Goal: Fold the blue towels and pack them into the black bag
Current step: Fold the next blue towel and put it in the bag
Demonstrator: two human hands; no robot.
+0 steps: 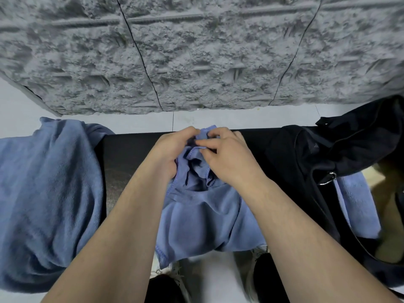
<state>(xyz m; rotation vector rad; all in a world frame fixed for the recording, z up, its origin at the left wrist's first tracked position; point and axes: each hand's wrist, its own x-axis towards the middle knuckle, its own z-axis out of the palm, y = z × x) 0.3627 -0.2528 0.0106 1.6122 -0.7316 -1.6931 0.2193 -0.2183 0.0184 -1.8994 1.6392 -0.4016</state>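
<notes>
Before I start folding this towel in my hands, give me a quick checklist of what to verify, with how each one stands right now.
1. Both hands on the towel: ok. The left hand and right hand pinch the bunched far edge of the middle blue towel.
2. Towel spread flat for folding: not ok; it is crumpled and hangs over the near edge of the black table.
3. Corners found: cannot tell; the fabric is gathered under the fingers.
4. Black bag within reach: ok, it sits on the right.
5. Bag mouth open: cannot tell.
6. Other towels waiting: ok; a blue towel pile lies on the left, and another blue towel lies by the bag.
</notes>
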